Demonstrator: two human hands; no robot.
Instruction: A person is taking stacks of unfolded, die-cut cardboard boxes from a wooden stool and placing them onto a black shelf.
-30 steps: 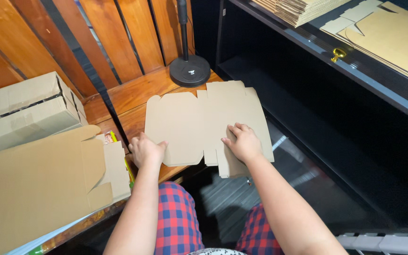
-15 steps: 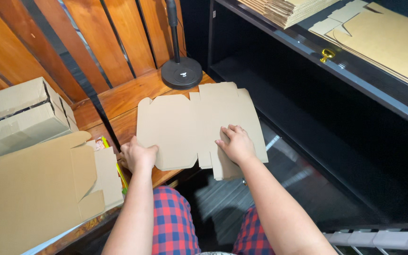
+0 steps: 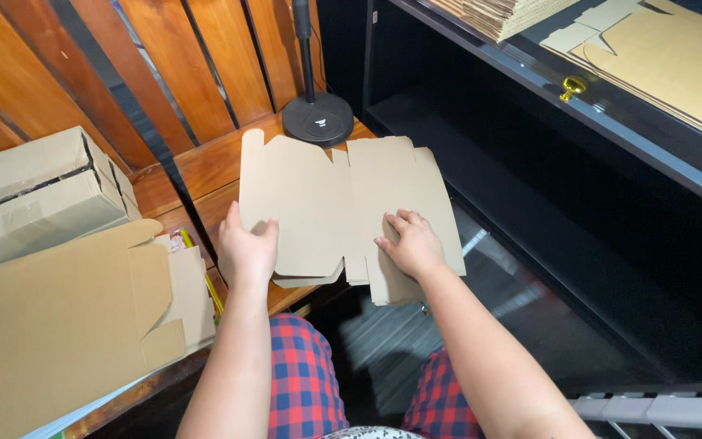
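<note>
We have a flat, die-cut cardboard blank (image 3: 339,203) lying on the wooden bench (image 3: 205,167), its far edge close to the round black stand base (image 3: 317,119) and its near flaps hanging just past the bench's front edge over our lap. Our left hand (image 3: 247,250) rests at the blank's near left edge, fingers loosely apart with the thumb on top, so the grip is open and pressing rather than clamped. Our right hand (image 3: 412,244) lies palm-down on the near right panel, fingers spread and flat, holding nothing closed, just pinning the sheet. To our left lies a larger flat sheet (image 3: 58,325) of the same brown board, and behind it two taped boxes (image 3: 38,195) stacked against the slatted wall; a stack of blanks (image 3: 505,12) sits on the dark shelf up right, near a small gold knob (image 3: 573,85). To handle this sheet well, we judge it best to keep one palm flat as an anchor while the other works a single crease, running fingers along the scored line rather than across it, so the board bends where it is cut to bend. The overhanging flaps look easiest to catch from beneath. We should mind the stand base beyond, since a lifted panel could knock it, and keep the sheet square to the bench edge
</note>
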